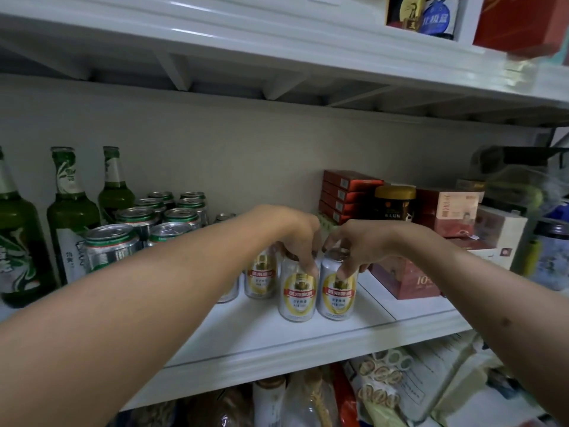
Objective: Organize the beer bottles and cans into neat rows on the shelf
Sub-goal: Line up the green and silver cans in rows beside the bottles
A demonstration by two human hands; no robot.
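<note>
Gripping two silver aluminium beer cans with gold-and-red labels, the left hand (295, 232) holds one can (298, 291) and the right hand (366, 245) its neighbour (337, 289), upright together near the white shelf (277, 337) front.

Shiny metal cans (298, 291), glossy shelf (277, 340)

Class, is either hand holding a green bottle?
No: the left hand and right hand each grip a silver can, not the green bottles.
</note>
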